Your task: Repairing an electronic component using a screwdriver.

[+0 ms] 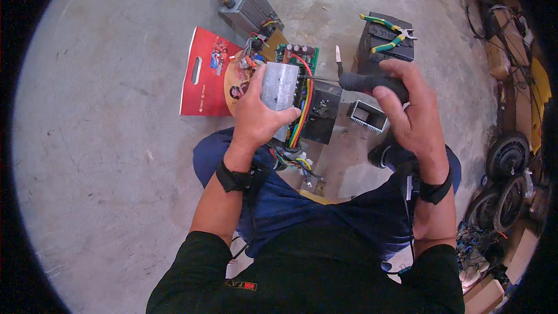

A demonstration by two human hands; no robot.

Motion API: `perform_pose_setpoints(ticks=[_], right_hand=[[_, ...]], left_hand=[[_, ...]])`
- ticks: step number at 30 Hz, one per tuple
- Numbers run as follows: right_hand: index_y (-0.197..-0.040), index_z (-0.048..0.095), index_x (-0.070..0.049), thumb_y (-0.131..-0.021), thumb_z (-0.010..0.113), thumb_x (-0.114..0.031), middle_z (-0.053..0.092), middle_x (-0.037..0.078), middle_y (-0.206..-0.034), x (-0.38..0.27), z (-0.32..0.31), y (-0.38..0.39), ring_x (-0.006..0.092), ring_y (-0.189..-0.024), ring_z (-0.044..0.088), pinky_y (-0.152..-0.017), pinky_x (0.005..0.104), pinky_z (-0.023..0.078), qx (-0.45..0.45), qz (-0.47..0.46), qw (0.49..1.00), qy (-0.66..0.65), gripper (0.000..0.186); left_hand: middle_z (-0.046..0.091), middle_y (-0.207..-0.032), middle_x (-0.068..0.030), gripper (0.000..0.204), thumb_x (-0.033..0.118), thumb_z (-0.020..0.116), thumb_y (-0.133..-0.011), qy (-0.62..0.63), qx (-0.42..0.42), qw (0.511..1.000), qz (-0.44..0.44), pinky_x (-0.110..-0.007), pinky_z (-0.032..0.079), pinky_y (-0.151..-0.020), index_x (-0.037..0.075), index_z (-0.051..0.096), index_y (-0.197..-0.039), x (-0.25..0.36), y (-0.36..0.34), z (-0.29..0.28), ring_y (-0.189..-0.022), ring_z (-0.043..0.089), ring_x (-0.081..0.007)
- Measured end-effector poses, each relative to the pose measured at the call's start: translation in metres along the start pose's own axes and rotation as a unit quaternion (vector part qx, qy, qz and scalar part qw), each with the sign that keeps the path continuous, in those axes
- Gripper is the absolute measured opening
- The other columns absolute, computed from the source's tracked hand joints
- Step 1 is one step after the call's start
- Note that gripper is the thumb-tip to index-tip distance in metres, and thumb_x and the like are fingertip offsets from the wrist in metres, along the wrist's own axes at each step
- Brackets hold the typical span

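Observation:
My left hand (260, 115) grips a silver aluminium heatsink block (280, 84) that has a green circuit board (314, 58) along its right side. Red, yellow and green wires (307, 99) run down that board. In my right hand (414, 107) is a screwdriver (372, 84) with a thick dark handle, held sideways. Its thin shaft points left, and the tip reaches the board's edge beside the heatsink; whether it sits in a screw is too small to tell. Under the board lies a black flat box (325, 115), and loose wire ends (308, 181) hang below between my knees.
A red bag (203, 90) lies left of the work. Behind it stands a finned metal case (247, 9) with wires. At the far right, green-and-yellow pliers (401, 36) rest on a black box (372, 38). Nearby are a knife (338, 55) and an open finned frame (369, 115). Wheels (507, 154) line the right.

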State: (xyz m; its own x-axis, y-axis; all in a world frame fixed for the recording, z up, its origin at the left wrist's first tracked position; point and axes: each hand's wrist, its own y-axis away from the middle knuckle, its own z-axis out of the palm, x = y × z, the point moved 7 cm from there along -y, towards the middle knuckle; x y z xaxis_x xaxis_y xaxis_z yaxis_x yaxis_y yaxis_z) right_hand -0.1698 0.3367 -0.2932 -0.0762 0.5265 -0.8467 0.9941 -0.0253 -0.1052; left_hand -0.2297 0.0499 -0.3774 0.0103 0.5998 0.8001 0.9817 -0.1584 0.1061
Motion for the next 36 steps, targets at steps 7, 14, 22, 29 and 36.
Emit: perform_pose_setpoints(ticks=[7,14,22,29,36], right_hand=[[-0.125,0.059,-0.004,-0.09,0.074,-0.018,0.069,0.016,-0.103,-0.017,0.001,0.003,0.0303,-0.092,0.071,-0.08,0.0384,0.056,0.08,-0.178,0.981,0.011,0.041],[-0.127,0.058,-0.004,-0.086,0.079,-0.017,0.065,0.013,-0.108,-0.007,0.006,0.001,0.028,-0.101,0.069,-0.088,0.0355,0.054,0.047,-0.098,0.994,0.001,0.047],[-0.124,0.058,-0.004,-0.084,0.076,-0.009,0.062,0.013,-0.113,-0.006,0.005,0.002,0.0267,-0.102,0.07,-0.088,0.0367,0.054,0.057,-0.092,0.994,0.019,0.044],[-0.122,0.06,-0.003,-0.084,0.071,-0.005,0.066,0.015,-0.111,-0.026,0.006,0.004,0.0342,-0.098,0.07,-0.085,0.0394,0.055,0.068,-0.183,0.98,0.035,0.039],[-0.125,0.059,-0.004,-0.083,0.071,-0.006,0.065,0.019,-0.112,-0.031,0.005,0.003,0.0368,-0.101,0.068,-0.087,0.0412,0.055,0.094,-0.223,0.97,0.03,0.043]], left_hand=[[0.067,-0.13,-0.0215,0.108,0.026,0.093,-0.062,0.011,0.006,1.0,0.011,-0.039,0.052,-0.102,0.0,0.04,-0.153,-0.003,-0.001,0.0,-0.118,0.068,-0.0316],[0.067,-0.132,-0.0227,0.109,0.027,0.093,-0.062,-0.02,0.007,1.0,0.017,-0.04,0.052,-0.102,0.0,0.04,-0.153,0.0,-0.001,0.0,-0.118,0.068,-0.0331],[0.068,-0.126,-0.0214,0.111,0.018,0.092,-0.064,-0.013,0.004,0.999,0.038,-0.037,0.053,-0.099,0.001,0.034,-0.157,0.0,-0.002,0.001,-0.112,0.069,-0.0259],[0.069,-0.126,-0.0212,0.111,0.021,0.093,-0.064,-0.006,0.003,1.0,0.025,-0.037,0.054,-0.098,0.001,0.035,-0.156,-0.001,-0.001,0.001,-0.112,0.07,-0.0266],[0.069,-0.125,-0.0215,0.112,0.021,0.093,-0.064,-0.026,0.006,0.999,0.029,-0.037,0.054,-0.098,0.001,0.035,-0.157,-0.002,-0.002,0.002,-0.111,0.07,-0.0269]])
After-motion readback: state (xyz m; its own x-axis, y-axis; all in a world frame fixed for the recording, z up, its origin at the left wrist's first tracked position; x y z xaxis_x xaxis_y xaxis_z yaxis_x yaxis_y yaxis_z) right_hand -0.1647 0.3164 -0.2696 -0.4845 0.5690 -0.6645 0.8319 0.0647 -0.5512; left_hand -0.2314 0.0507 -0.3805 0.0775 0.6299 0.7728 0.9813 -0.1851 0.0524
